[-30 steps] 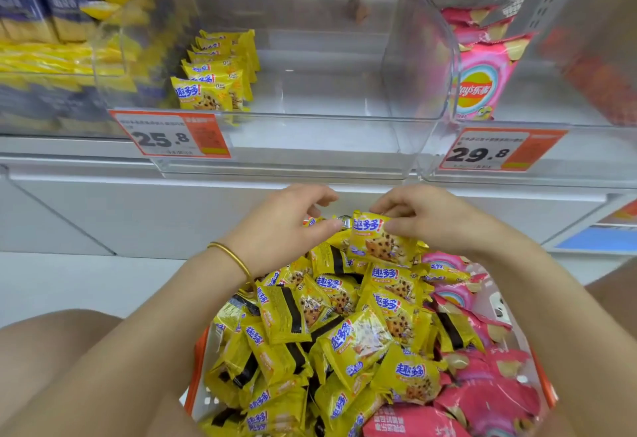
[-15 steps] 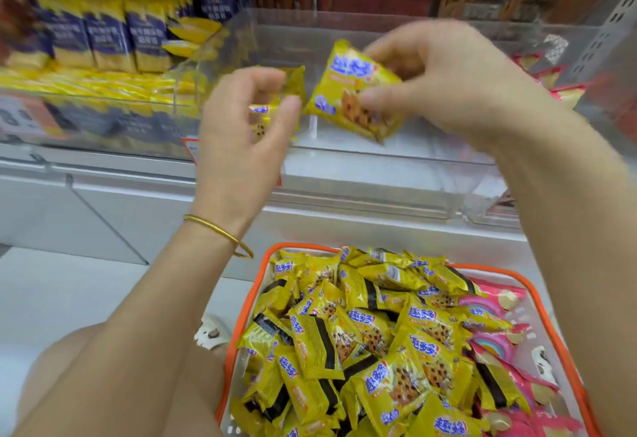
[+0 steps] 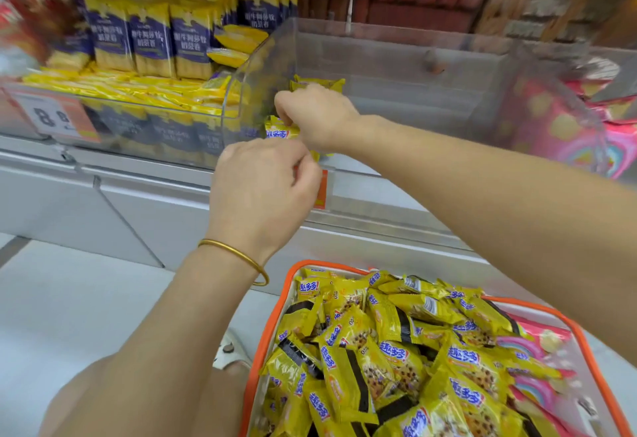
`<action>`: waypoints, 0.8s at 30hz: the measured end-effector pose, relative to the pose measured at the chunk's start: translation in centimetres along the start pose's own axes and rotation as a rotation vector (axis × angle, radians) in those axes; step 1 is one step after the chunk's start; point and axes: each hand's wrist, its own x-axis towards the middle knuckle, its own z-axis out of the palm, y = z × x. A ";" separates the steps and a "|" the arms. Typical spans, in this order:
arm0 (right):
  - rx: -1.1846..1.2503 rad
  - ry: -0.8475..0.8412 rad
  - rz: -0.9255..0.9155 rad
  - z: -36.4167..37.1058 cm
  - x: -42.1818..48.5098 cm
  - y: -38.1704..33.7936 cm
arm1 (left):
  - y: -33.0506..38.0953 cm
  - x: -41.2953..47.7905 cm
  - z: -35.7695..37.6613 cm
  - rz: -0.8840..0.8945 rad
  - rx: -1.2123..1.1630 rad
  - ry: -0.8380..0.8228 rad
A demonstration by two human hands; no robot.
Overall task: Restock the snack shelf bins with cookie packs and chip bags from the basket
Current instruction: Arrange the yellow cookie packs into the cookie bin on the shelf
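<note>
My right hand [image 3: 319, 116] reaches into the clear middle bin [image 3: 396, 57] and is closed on a yellow cookie pack [image 3: 280, 130] near the bin's left front corner. More yellow cookie packs [image 3: 319, 82] stand behind it in the bin. My left hand [image 3: 263, 188], with a gold bangle on the wrist, has its fingers curled just below that pack, in front of the bin's front wall; whether it grips anything is hidden. Below, the orange-rimmed basket [image 3: 272, 326] holds several yellow cookie packs [image 3: 396, 354] and pink chip bags [image 3: 537, 343] on its right side.
The left bin holds blue-and-yellow biscuit packages [image 3: 151, 40] behind a price tag [image 3: 51, 116]. Pink chip bags [image 3: 558, 126] fill the right bin. Brown packages line the shelf above. My knee and a sandalled foot [image 3: 231, 350] are left of the basket.
Both hands rose from the basket with cookie packs. My right hand has since moved down and left into the middle bin with its pack, and my left hand dropped in front of the bin.
</note>
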 end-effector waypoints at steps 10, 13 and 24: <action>0.076 -0.026 -0.073 0.6 -0.2 1.2 | -0.1 -0.3 0.1 0.010 0.002 -0.011; 0.081 -0.040 -0.094 0.6 -0.2 1.0 | 0.0 -0.3 0.2 0.005 0.007 -0.005; 0.081 -0.009 -0.088 0.7 -0.4 1.9 | 0.0 -0.6 0.4 0.011 0.015 0.022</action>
